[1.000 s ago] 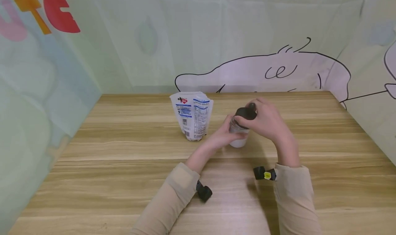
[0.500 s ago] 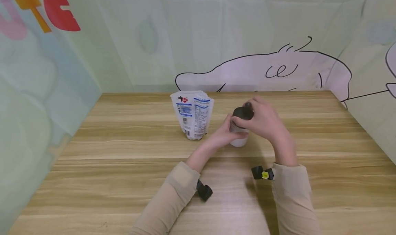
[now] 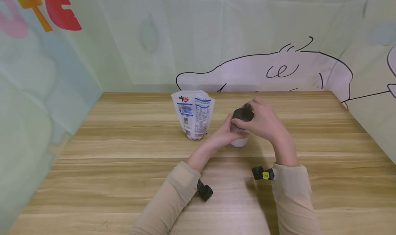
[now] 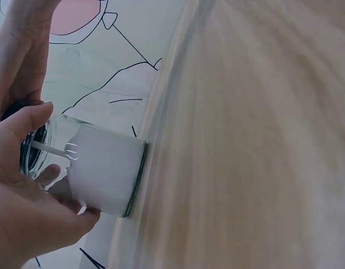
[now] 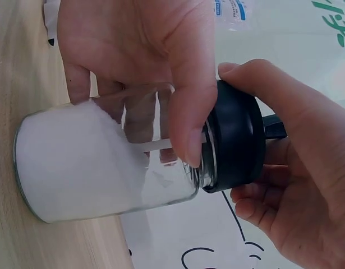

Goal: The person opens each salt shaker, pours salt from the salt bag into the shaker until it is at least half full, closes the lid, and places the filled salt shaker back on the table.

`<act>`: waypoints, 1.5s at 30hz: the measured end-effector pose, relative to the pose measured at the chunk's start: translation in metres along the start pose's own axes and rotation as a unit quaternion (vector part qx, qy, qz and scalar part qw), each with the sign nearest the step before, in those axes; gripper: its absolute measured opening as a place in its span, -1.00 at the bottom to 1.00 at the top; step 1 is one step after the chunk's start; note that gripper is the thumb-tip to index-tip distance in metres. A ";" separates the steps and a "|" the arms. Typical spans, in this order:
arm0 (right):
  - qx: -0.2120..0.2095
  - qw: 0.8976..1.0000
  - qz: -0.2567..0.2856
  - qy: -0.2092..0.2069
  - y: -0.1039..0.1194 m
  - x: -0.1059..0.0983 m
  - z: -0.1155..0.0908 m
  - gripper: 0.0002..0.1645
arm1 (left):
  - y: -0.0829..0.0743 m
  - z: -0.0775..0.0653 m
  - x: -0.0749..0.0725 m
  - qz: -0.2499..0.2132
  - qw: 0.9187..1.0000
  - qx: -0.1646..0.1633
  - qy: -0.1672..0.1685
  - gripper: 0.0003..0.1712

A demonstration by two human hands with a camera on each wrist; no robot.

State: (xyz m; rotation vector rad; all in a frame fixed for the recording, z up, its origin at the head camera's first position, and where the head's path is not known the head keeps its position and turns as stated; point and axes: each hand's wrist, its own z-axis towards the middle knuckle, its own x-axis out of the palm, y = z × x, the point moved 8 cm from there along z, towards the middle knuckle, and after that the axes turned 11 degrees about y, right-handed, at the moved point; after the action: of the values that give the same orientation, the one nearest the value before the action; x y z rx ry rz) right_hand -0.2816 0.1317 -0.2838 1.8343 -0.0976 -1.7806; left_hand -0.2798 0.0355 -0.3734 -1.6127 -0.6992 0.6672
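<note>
A clear glass seasoning jar [image 5: 77, 162], partly filled with white granules, stands upright on the table. My left hand [image 3: 225, 134] grips it around the body, thumb and fingers wrapped near the neck. On its mouth sits a black lid [image 3: 242, 115] with a small knob at the side. My right hand [image 3: 265, 120] holds that lid between thumb and fingers. From the lid a pale spoon stem [image 5: 156, 145] reaches down through the glass into the granules, which slope to one side. The spoon's lower end is buried.
Left of the jar, a white printed pouch [image 3: 193, 115] with blue bands stands on the wooden table [image 3: 130, 180]. A pale cloth backdrop [image 3: 191, 39] with cartoon drawings rises behind the table's far edge. Black wrist cameras hang from both sleeves.
The right hand and the black lid have shifted slightly left, and the lid now sits straighter over the jar's mouth. The left hand and the pouch stay in place.
</note>
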 end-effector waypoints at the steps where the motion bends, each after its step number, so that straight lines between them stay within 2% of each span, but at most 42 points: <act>1: 0.000 1.000 -0.001 0.001 0.000 0.000 0.000 -0.36 | 0.000 0.000 0.000 -0.001 1.000 -0.001 -0.001 -0.09; 12: 0.009 1.000 0.014 0.024 -0.002 0.002 0.000 -0.36 | 0.000 0.000 0.000 0.003 1.000 -0.003 0.002 -0.09; 29: -0.025 0.997 0.052 0.047 -0.003 0.005 0.000 -0.36 | -0.001 0.001 0.000 -0.001 1.000 0.012 0.012 -0.07; 45: 0.006 0.997 0.056 0.051 -0.006 0.004 -0.001 -0.25 | -0.001 0.001 0.001 -0.005 1.000 0.013 0.012 -0.09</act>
State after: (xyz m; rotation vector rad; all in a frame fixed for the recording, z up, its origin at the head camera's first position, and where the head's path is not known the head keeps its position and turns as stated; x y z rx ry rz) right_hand -0.2824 0.1355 -0.2905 1.8871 -0.1687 -1.6101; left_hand -0.2799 0.0374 -0.3722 -1.5909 -0.6782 0.6456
